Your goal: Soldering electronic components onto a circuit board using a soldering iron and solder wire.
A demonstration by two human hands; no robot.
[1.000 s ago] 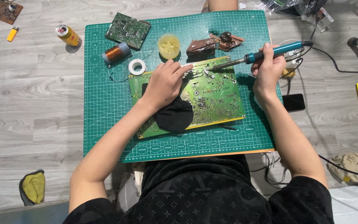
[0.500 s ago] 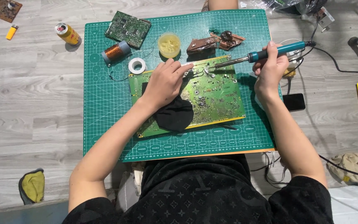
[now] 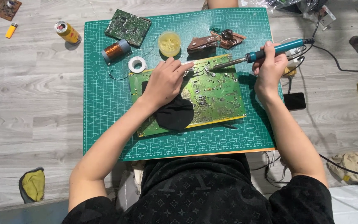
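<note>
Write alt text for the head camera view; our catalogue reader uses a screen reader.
A person's right hand holds a blue soldering iron, tip on a green circuit board, while the left hand feeds solder wire. The board lies on a green cutting mat on a wooden floor.
</note>
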